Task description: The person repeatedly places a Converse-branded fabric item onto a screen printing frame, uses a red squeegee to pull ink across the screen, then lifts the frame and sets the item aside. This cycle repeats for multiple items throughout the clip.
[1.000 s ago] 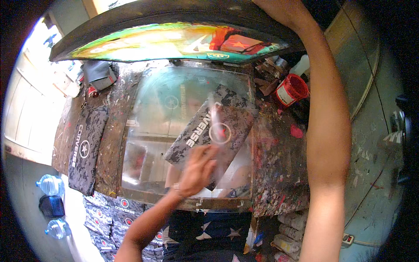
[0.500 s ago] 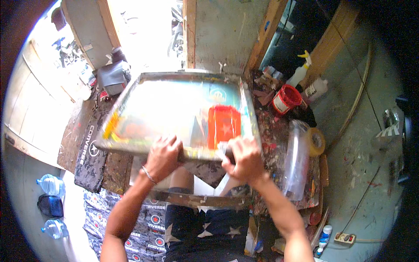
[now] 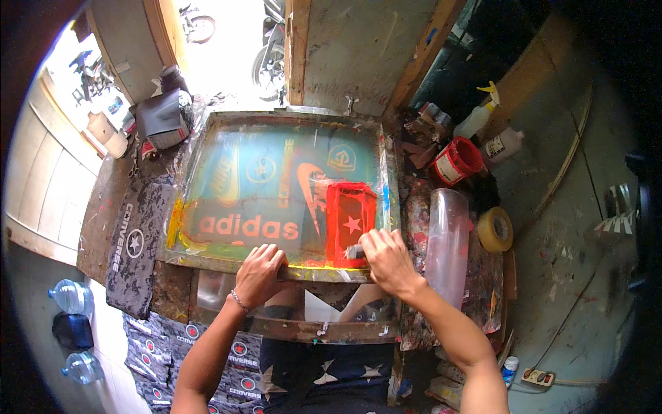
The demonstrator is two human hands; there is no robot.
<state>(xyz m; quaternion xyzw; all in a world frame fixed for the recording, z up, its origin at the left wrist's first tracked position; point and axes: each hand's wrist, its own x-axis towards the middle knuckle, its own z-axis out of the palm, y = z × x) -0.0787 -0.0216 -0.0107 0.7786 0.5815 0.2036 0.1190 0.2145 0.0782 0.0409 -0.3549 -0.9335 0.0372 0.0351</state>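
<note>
A screen-printing frame (image 3: 181, 159) lies on the workbench, its translucent green mesh carrying several stencilled logos and letters. Around a star stencil at the mesh's near right is a patch of wet red ink (image 3: 340, 214). My left hand (image 3: 259, 276) is closed over the frame's near edge, left of the ink. In my right hand (image 3: 390, 262), at the frame's near right corner, is a small squeegee (image 3: 355, 252), its grey end showing over the near end of the red patch. My palm hides the rest of it.
Right of the frame are a red ink tub (image 3: 456, 161), a spray bottle (image 3: 477, 116), a clear plastic roll (image 3: 448, 238) and a tape roll (image 3: 495, 230). A printed camouflage strip (image 3: 139, 241) and a dark box (image 3: 163, 119) sit left. Printed fabric pieces (image 3: 148, 352) lie below the bench.
The screen-printing frame has come down from a raised, tilted position onto the bench. Both my hands moved down with it, the right still holding the squeegee.
</note>
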